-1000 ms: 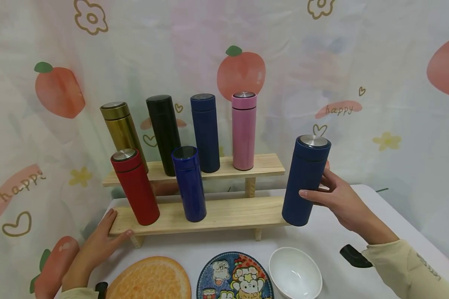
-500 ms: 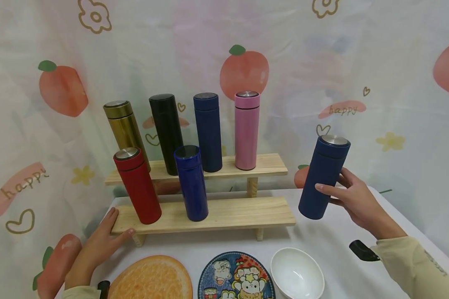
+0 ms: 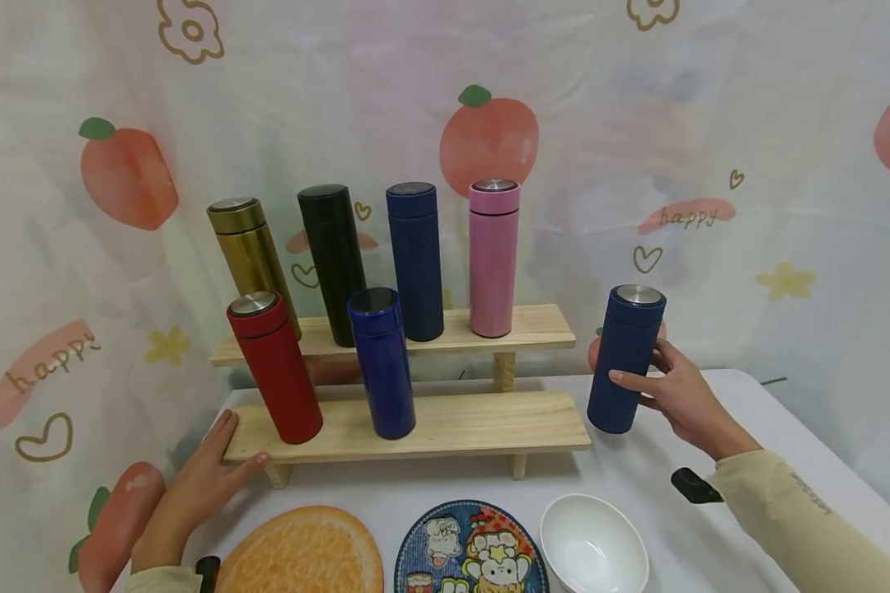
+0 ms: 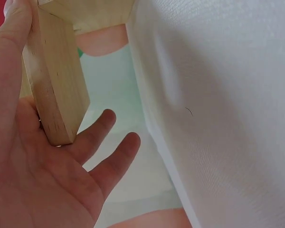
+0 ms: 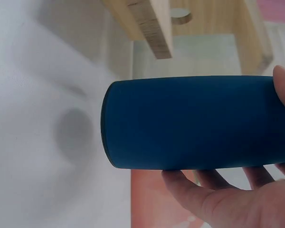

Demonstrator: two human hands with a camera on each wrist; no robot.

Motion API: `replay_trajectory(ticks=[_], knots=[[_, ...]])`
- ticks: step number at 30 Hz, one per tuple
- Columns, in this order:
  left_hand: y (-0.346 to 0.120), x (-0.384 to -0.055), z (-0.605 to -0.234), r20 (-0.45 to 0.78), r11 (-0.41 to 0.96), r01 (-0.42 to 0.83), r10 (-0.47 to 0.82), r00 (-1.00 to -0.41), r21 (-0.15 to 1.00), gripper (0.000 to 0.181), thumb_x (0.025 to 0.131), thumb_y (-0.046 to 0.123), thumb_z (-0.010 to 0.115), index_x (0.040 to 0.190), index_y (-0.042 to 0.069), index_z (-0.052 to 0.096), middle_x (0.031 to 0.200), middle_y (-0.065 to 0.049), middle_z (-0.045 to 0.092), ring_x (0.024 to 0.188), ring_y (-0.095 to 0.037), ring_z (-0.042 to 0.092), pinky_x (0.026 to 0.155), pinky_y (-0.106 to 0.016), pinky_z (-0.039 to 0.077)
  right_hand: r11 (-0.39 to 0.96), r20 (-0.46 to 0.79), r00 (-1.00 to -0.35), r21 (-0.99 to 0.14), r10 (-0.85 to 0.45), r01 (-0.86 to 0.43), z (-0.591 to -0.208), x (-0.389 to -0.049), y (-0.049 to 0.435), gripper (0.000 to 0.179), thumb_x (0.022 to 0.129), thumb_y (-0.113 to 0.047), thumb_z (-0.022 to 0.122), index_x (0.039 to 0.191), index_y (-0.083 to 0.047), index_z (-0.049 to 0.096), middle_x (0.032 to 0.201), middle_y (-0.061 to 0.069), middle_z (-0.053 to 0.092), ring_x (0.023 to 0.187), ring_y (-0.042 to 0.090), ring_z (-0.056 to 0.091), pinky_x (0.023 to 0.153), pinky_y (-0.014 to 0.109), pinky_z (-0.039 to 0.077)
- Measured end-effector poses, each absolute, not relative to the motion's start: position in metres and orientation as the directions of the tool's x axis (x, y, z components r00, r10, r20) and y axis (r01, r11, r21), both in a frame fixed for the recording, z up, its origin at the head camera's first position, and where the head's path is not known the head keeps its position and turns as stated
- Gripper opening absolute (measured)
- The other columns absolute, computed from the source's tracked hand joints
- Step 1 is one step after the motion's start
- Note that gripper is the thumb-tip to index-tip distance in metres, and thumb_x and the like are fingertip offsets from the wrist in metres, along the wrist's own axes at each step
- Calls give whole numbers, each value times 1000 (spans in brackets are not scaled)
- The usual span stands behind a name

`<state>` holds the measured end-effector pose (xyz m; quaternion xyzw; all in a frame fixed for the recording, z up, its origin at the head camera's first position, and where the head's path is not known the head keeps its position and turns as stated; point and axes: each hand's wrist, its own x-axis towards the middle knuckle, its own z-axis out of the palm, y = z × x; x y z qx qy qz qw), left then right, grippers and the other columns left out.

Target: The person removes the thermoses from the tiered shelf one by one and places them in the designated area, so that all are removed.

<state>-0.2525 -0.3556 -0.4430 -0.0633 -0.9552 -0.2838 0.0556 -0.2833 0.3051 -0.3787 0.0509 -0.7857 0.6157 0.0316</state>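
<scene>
My right hand (image 3: pixel 686 403) grips a navy blue thermos (image 3: pixel 626 358) with a silver lid, thumb on one side and fingers on the other. It leans slightly, just past the right end of the two-tier wooden shelf (image 3: pixel 482 424). Seen from the right wrist, the thermos (image 5: pixel 194 123) has its base over the white tabletop, with a shadow beside it. My left hand (image 3: pixel 196 486) holds the lower tier's left end between thumb and fingers. On that tier stand a red thermos (image 3: pixel 276 371) and a shiny blue thermos (image 3: pixel 382 366).
The upper tier carries gold (image 3: pixel 248 255), black (image 3: pixel 332 263), navy (image 3: pixel 417 263) and pink (image 3: pixel 494 259) thermoses. In front of the shelf lie a round tan mat (image 3: pixel 304 552), a round cartoon mat (image 3: pixel 470 548) and a white bowl (image 3: pixel 595 543). A patterned curtain hangs behind.
My right hand has carried the navy thermos off the lower tier's right end, rightward and then farther back, and it stands more upright. My left hand stays on the shelf.
</scene>
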Motion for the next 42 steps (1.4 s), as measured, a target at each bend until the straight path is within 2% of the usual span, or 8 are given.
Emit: replay_trajectory(ticks=[5,15,19,30,35,42], knots=[[-356,-253,-443,147,836,154,89,-985,526,105,101,51,73,166,-11,18,171,-36,15,152,-60,22,113,-77,27,259,112,-993,-959,-23,-114,-384,-295,301,100,103,-16,75,171,0,3,165,40,22,147,60,33,108,77,36],[-357,-253,-443,161,832,172,101,-982,528,105,101,50,73,166,-12,18,170,-37,15,152,-61,22,112,-77,28,265,96,-994,-961,54,-79,-395,-320,295,102,103,-15,74,170,0,-2,168,39,17,151,58,28,111,76,34],[-356,-252,-443,152,831,163,96,-984,532,105,101,50,73,166,-11,18,171,-36,15,152,-60,22,112,-78,28,246,88,-994,-967,68,-69,-398,-329,295,101,105,-14,71,170,-1,-5,170,38,10,155,56,20,110,78,32],[-356,-251,-443,153,828,162,93,-984,537,105,101,50,73,167,-10,17,171,-35,15,153,-60,21,112,-78,27,231,94,-989,-971,115,-65,-395,-343,285,98,104,-9,72,170,-1,0,171,37,11,156,56,19,110,81,28],[-355,-251,-443,150,827,156,87,-985,540,105,101,50,73,166,-10,17,171,-35,14,153,-60,21,113,-78,26,221,112,-987,-972,117,-84,-399,-348,282,95,102,-4,73,168,2,4,168,38,17,154,56,24,111,79,30],[-354,-250,-443,150,829,149,79,-986,539,105,100,51,73,166,-10,19,171,-35,15,153,-60,22,113,-77,27,219,111,-986,-972,129,-81,-404,-352,283,99,104,-6,70,169,0,-4,171,37,8,156,56,19,114,77,26]])
